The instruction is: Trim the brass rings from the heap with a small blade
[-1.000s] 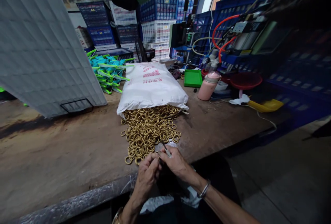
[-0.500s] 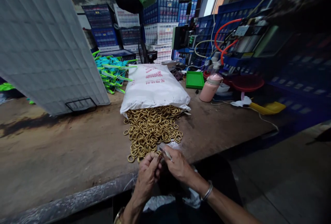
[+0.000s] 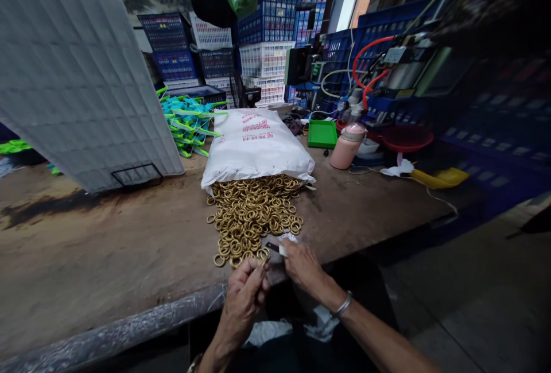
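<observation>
Between thumb and fingers, my left hand (image 3: 246, 292) pinches a brass-coloured ring (image 3: 266, 260) at the table's front edge. My right hand (image 3: 303, 267) is closed around a small knife (image 3: 282, 251) with a pale handle, its dark blade pointing left, just beyond the ring and apart from it. In front of both hands spreads a heap of brass-coloured rings (image 3: 253, 212). They come out of the open mouth of a white printed sack (image 3: 262, 146) lying on the table.
A grey padded panel (image 3: 86, 86) stands on the wooden table (image 3: 142, 252) at left. Bright green and teal pieces (image 3: 189, 123) lie beside the sack. To the right are a green tray (image 3: 322, 133), a pink bottle (image 3: 346, 148) and a yellow scoop (image 3: 441, 178). Stacked crates (image 3: 267, 59) stand behind.
My right hand with the knife has moved a little right, away from my left hand, so the blade shows apart from the held ring. The left hand stays nearly in place.
</observation>
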`<state>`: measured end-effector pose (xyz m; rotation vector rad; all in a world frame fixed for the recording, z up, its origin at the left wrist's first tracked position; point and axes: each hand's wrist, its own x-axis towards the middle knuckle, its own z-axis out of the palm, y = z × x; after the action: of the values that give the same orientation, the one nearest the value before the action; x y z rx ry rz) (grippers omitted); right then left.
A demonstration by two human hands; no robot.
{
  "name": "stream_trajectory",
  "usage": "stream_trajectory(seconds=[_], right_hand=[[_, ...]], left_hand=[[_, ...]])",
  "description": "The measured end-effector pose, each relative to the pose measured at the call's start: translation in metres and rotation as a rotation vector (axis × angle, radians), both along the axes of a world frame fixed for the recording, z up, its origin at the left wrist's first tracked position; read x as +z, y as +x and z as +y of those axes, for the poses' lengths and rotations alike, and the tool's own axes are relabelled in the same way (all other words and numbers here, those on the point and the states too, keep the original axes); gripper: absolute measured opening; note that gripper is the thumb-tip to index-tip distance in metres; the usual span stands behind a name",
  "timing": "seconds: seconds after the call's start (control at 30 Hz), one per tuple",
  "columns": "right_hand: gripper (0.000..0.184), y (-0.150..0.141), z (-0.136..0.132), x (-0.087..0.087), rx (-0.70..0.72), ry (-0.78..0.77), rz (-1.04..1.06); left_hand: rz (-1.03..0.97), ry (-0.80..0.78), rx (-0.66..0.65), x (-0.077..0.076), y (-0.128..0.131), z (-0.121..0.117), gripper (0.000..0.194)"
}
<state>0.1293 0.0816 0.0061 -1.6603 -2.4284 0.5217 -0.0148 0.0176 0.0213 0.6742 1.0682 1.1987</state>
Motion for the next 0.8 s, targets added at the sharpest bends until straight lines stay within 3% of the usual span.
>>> stream_trajectory(seconds=[0.13, 0.3, 0.53, 0.7, 0.8], right_hand=[[0.024, 0.005, 0.004, -0.008, 0.031, 0.086, 0.075], [0.018, -0.014, -0.006, -0.015, 0.085, 0.136, 0.169], [0.022, -0.028, -0.006, -0.016, 0.046, 0.104, 0.071], [0.018, -0.025, 0.000, -0.012, 0.045, 0.096, 0.121], [0.016, -0.024, 0.002, -0.008, 0.023, 0.090, 0.167]], left_hand=[[-0.145, -0.015, 0.109, 0.009, -0.017, -0.003, 0.028], [-0.222, -0.044, 0.216, 0.003, -0.034, -0.003, 0.029], [-0.322, -0.094, 0.221, -0.005, -0.039, -0.008, 0.023], [-0.414, -0.126, 0.170, -0.011, -0.038, -0.008, 0.021], [-0.371, -0.116, 0.165, -0.011, -0.032, -0.007, 0.022]])
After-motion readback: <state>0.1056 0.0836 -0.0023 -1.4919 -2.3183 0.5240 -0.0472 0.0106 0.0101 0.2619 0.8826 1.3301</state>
